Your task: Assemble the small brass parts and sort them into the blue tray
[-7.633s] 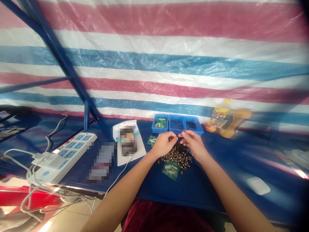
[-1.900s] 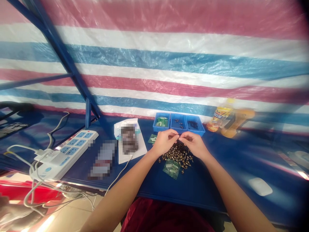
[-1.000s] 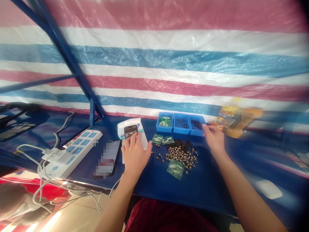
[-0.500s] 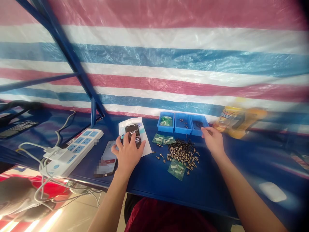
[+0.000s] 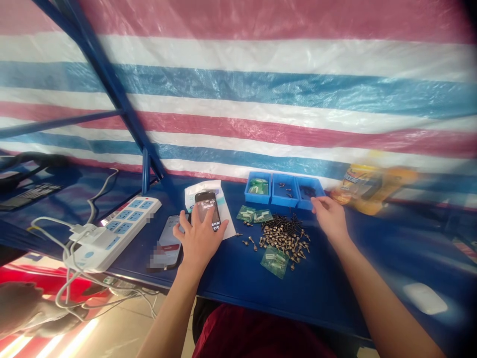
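Left hand (image 5: 199, 243) lies open, its fingers (image 5: 208, 216) spread on a smartphone (image 5: 205, 199) atop a white paper sheet (image 5: 227, 223), right hand (image 5: 330, 219) open, empty, beside a blue compartment tray (image 5: 285, 205); a careless sweep could scatter the loose screws (image 5: 285, 239) on the desk (image 5: 238, 283).

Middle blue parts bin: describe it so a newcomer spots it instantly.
At the back of the blue bench, behind the heap of screws, stand three side-by-side blue bins. Take the middle one: it holds a few loose small screws, while the left bin has green bags and the right a dark clump.
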The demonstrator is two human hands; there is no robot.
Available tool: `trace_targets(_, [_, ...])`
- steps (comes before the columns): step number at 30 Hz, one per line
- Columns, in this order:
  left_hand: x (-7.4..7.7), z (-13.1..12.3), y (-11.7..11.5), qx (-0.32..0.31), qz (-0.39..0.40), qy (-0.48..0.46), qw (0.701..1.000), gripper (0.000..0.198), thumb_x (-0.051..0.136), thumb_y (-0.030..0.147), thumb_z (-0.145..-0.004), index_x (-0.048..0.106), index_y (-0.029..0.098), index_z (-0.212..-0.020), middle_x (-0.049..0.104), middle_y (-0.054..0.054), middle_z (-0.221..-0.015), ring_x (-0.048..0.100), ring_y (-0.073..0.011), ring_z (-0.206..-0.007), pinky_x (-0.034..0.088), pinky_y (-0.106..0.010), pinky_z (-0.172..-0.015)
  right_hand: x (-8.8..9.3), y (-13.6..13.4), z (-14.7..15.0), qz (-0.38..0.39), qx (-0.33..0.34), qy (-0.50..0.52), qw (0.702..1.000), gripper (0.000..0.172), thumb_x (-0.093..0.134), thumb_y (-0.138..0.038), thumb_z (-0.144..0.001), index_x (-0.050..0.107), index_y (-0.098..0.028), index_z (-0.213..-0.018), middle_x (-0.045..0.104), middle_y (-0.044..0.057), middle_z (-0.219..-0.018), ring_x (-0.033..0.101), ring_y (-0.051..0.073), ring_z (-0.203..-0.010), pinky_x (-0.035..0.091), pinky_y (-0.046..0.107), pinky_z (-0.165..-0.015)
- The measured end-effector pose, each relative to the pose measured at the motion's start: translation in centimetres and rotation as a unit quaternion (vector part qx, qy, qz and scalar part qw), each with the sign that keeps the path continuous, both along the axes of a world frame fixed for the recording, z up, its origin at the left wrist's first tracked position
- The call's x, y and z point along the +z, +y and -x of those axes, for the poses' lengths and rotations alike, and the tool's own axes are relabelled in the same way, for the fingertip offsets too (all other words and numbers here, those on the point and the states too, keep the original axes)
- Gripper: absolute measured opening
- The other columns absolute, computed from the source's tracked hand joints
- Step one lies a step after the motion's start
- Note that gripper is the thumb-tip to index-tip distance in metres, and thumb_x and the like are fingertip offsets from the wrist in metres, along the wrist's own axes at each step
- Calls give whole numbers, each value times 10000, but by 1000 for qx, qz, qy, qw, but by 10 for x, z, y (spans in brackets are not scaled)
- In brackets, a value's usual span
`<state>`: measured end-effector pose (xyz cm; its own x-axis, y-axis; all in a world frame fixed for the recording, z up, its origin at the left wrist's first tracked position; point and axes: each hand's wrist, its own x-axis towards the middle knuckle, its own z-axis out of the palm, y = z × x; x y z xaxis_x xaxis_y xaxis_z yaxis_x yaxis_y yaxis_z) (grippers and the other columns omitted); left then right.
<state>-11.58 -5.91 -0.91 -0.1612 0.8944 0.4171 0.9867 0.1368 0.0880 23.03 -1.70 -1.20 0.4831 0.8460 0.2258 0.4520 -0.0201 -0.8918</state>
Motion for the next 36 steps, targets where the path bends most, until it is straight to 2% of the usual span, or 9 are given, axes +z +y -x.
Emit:
trace_targets(8, [-1,2,-1,-24,10,-1,1000,589,458,616,-903,565,288,-1381,356,-168,-1555,219,-515,-1404,221,-731,-1027,-1,-1,0,3,0,-4,1000,409,643,-578,-794,704,-181,-873,674,47,-665,588,211,-593,452,340,-643])
trace_targets(15, [0,2,-2,-17,17,-7,1000,594,463,607,-904,555,278,-1390,352,-165,-1561,207,-507,-1416,211,-732,-1037,-1,-1,1,2,4,1,1000,414,649,-582,-786,704,-179,-861,675,49,-659,581,210,-576,449,337,-625])
trace_targets(22, [5,-1,0,-23,12,-22,999,569,442,524,-934,549,207,-1395,432,-154,-1520,245,-457,-1409,190,-720,-1055,0,-2,1,-1,12,-8,1000,399,631,-571,-804,703,-182,-851,669,44,-666,567,198,-585,442,324,-614])
trace_targets(26, [11,4,-11,-18,-14,-29,999,548,419,455,-952,507,186,-1421,463,-146,-1498,305,-410,-1384,253,-658,-1048,1,-2,1,5,12,-7,1000,356,630,-547,-814,696,-199,-841,661,27,-662,577,194,-611,449,319,-645])
trace_targets(28, [14,11,-22,-9,-21,-18,1000,456,384,363,-970,569,225,-1364,484,-119,-1484,331,-380,-1376,285,-626,-1029,1,-2,1,7,9,-4,1000,351,629,-546,-816,695,-202,-845,661,26,-663,581,198,-619,451,321,-654])
trace_targets(31, [15,25,-40,-13,-20,14,1000,423,337,239,-970,716,283,-1153,514,-62,-1456,355,-358,-1369,318,-597,-990,2,-2,2,9,13,-8,1000,345,622,-546,-825,695,-211,-863,663,23,-668,581,202,-621,448,326,-656])
trace_targets(33, [13,33,-48,-11,-19,31,999,443,339,197,-954,754,298,-1071,519,-48,-1446,371,-359,-1356,332,-588,-969,2,-2,3,7,22,-14,1000,348,620,-547,-827,695,-209,-858,664,26,-669,579,203,-618,445,327,-651])
trace_targets(36, [11,42,-54,-9,-16,46,999,434,365,188,-933,766,305,-1051,510,-50,-1452,372,-373,-1349,336,-594,-964,1,-1,4,-3,33,-20,999,368,624,-555,-822,700,-195,-840,666,35,-658,578,206,-613,444,329,-647])
